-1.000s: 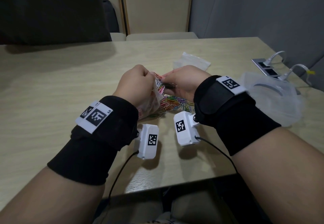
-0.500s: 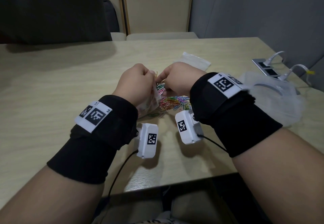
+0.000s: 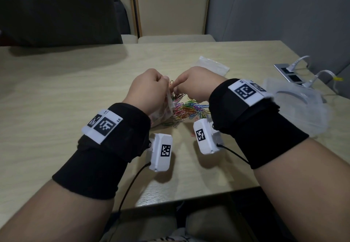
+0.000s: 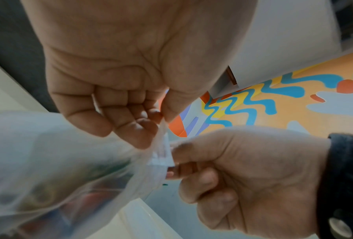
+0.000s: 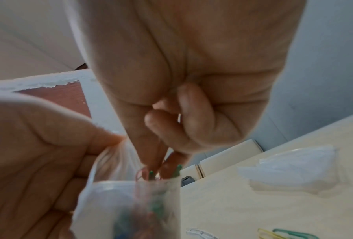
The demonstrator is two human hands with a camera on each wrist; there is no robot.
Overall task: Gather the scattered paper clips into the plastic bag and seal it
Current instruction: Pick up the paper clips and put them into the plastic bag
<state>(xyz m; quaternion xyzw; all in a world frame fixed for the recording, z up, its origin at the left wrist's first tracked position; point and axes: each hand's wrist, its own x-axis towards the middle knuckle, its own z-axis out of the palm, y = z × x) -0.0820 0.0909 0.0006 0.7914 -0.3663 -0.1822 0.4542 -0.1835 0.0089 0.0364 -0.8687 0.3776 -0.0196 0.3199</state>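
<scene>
With the left hand [image 3: 149,88] pinching the bag [image 5: 130,205] open, the right hand [image 3: 193,84] pinched clips [image 5: 151,173] into it; many clips on the table [image 3: 56,90] remained, sealing undone.

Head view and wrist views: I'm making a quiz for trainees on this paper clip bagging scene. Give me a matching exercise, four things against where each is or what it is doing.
Things
1. left hand
2. right hand
3. heap of coloured paper clips
4. empty clear flat plastic bag

States
A. lies loose on the beige table, between the wrists
B. pinches a few clips at the mouth of the held bag
C. lies flat on the table beyond the hands
D. holds the clear plastic bag with clips inside by its top edge

Pairs: 1-D, 2-B, 3-A, 4-C
</scene>
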